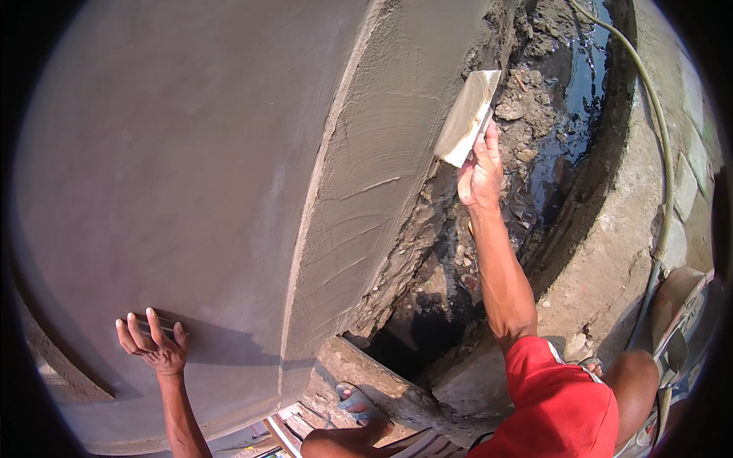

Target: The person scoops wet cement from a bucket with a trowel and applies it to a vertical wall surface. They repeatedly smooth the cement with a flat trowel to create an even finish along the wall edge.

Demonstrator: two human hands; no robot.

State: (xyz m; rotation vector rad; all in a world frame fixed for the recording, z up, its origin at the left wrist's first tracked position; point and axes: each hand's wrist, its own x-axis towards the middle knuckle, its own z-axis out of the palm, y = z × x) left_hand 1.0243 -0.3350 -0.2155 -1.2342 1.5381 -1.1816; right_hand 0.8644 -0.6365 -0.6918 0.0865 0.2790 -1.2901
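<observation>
Right hand [481,175] is closed around the near side of a flat rectangular float [467,118], fingers tucked behind its pale edge. Left hand [156,343] is near the lower left corner of the smooth grey plaster panel [191,168], fingers parted and half extended; a thin, dark-lined edge shows between index finger and thumb, and I cannot tell whether it is gripped. The float is at the right edge of the rougher plaster strip [366,183], toward its upper end; whether it touches the strip is unclear. Its long axis slants, one end pointing up and right, the other down and left, roughly in line with that edge. Beyond lies a rubble-filled ditch [527,107] with dark water [584,84].
</observation>
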